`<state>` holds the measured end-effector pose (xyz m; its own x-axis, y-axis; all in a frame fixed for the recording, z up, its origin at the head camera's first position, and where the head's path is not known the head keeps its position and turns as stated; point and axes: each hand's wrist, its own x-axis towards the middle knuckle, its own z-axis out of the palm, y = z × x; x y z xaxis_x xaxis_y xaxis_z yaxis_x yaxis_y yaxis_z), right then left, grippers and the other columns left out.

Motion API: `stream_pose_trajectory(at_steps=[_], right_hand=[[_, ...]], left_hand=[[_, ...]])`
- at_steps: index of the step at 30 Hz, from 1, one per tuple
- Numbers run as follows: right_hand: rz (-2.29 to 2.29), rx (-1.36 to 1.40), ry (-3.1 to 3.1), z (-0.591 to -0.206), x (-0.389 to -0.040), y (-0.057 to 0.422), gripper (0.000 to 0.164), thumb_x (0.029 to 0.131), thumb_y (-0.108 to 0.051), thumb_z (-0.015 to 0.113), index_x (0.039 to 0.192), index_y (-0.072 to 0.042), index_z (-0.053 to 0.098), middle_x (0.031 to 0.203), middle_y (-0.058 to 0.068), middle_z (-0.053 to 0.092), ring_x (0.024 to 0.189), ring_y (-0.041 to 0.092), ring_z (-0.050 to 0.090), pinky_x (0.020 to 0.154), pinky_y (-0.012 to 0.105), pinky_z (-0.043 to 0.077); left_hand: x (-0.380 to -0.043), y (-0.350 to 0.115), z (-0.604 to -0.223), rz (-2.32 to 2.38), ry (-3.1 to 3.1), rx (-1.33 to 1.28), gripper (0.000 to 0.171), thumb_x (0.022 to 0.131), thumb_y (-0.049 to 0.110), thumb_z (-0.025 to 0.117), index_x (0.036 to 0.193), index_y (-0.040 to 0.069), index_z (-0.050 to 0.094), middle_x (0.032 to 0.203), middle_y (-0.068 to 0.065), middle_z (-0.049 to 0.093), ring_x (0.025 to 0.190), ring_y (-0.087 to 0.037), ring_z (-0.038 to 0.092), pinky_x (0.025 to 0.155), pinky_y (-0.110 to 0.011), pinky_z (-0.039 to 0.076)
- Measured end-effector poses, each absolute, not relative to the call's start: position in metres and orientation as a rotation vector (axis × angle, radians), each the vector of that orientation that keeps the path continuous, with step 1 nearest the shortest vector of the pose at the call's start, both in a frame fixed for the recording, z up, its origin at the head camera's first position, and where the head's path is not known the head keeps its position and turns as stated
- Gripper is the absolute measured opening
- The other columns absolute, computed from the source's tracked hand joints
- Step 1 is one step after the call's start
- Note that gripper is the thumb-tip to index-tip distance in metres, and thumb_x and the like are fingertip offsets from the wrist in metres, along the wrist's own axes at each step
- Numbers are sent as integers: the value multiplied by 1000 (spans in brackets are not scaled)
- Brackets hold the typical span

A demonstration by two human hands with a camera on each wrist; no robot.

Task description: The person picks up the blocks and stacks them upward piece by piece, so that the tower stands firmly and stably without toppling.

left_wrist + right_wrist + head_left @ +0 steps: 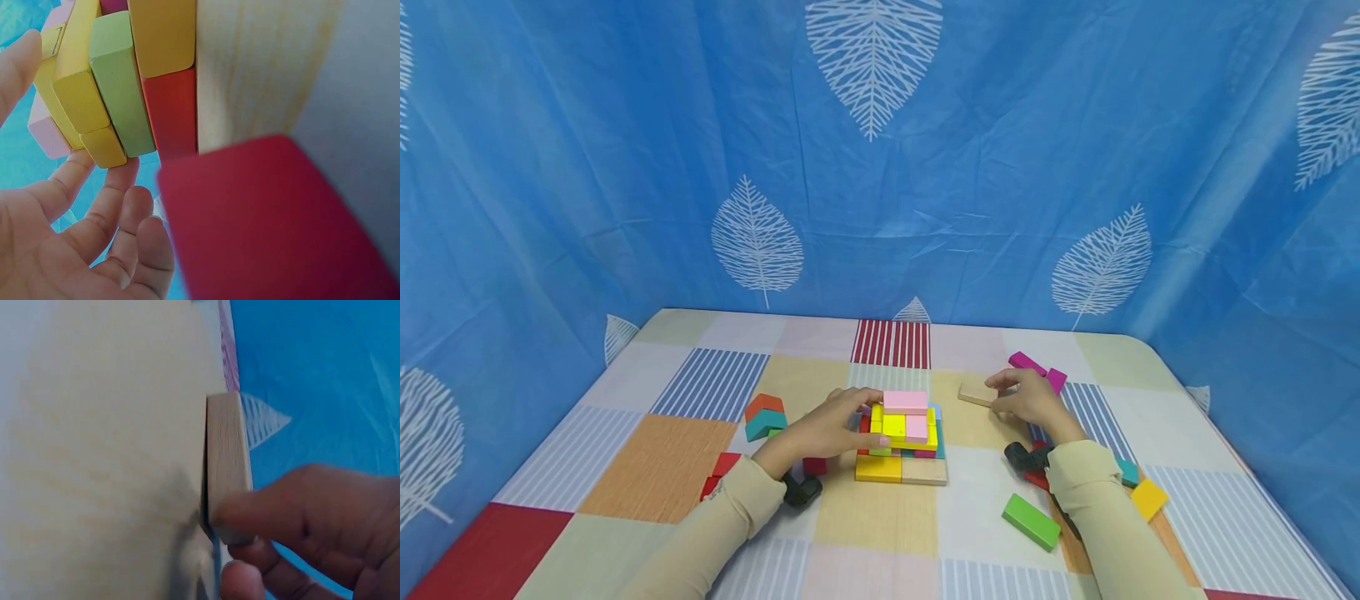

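A layered stack of coloured wooden blocks [901, 443] stands mid-table, with a pink block [906, 402] on top and yellow ones beneath. My left hand [831, 425] spreads around its left side. In the left wrist view, fingertips touch the ends of the yellow blocks [81, 87]; the thumb lies on the other side, and its contact is unclear. To the right of the stack, my right hand [1033, 404] pinches a plain wooden block [976, 392] by one end. The right wrist view shows that wooden block [226, 444] with one edge slightly off the tablecloth.
Loose orange and teal blocks [766, 423] lie left of the stack, along with red blocks [722, 467]. Magenta blocks [1028, 362] sit behind my right hand. Nearer on the right are a green block [1032, 522] and a yellow block [1148, 499]. A blue curtain [970, 208] surrounds the table.
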<state>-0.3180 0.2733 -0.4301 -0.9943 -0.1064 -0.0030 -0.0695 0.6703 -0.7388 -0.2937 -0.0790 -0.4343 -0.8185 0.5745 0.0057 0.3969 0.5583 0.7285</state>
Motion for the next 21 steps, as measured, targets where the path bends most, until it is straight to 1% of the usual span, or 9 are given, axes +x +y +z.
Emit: stream_pose_trajectory(at_steps=[3, 6, 10, 12, 14, 17, 19, 21], right_hand=[[-1261, -216, 2810, -429, -312, 272, 34, 89, 0, 78, 121, 10, 72, 111, 24, 69, 84, 24, 67, 63, 35, 55], [-1298, -284, 2800, -427, -306, 271, 34, 89, -1, 76, 121, 11, 72, 110, 23, 71, 90, 26, 69, 65, 34, 56], [-1451, -410, 2766, -422, -300, 269, 35, 89, 1, 76, 122, 13, 71, 109, 22, 72, 92, 20, 68, 73, 28, 57], [-1560, -468, 2704, -419, -297, 268, 36, 91, 1, 76, 123, 15, 70, 104, 18, 72, 91, 16, 67, 77, 25, 58], [-1652, -518, 2637, -416, -294, 267, 36, 93, 2, 76, 125, 15, 69, 105, 14, 72, 91, 14, 66, 81, 23, 58], [-1705, -619, 2569, -410, -288, 262, 34, 93, 2, 77, 124, 14, 70, 107, 10, 71, 93, 14, 65, 85, 22, 58], [-1681, -725, 2563, -409, -285, 257, 31, 93, 4, 77, 122, 13, 72, 111, 12, 72, 95, 15, 65, 86, 23, 59], [-1630, -828, 2570, -409, -284, 252, 29, 92, 4, 78, 120, 11, 74, 112, 11, 72, 95, 16, 65, 85, 24, 60]], left_hand=[[-294, -79, -435, 1108, 2563, 813, 69, 97, 30, 83, 154, 4, 54, 147, -16, 59, 137, -37, 46, 114, -66, 44], [-295, -80, -435, 1100, 2568, 813, 69, 97, 29, 83, 155, 4, 53, 148, -17, 59, 137, -37, 46, 115, -66, 44], [-295, -81, -434, 1088, 2573, 821, 68, 98, 28, 82, 154, 2, 53, 148, -18, 59, 137, -37, 47, 115, -64, 45], [-295, -81, -434, 1086, 2574, 816, 68, 98, 28, 82, 154, 2, 53, 148, -18, 59, 137, -37, 47, 115, -64, 45], [-295, -81, -434, 1083, 2574, 819, 67, 98, 28, 82, 154, 2, 53, 148, -18, 59, 137, -37, 47, 115, -64, 45], [-295, -81, -434, 1086, 2573, 811, 67, 99, 28, 82, 154, 2, 53, 149, -18, 58, 138, -37, 46, 115, -63, 45], [-295, -80, -434, 1086, 2571, 821, 67, 99, 28, 82, 154, 2, 53, 149, -18, 58, 138, -38, 46, 115, -63, 45], [-294, -80, -434, 1092, 2568, 823, 67, 98, 28, 82, 154, 3, 53, 148, -18, 59, 138, -38, 46, 115, -64, 45]])
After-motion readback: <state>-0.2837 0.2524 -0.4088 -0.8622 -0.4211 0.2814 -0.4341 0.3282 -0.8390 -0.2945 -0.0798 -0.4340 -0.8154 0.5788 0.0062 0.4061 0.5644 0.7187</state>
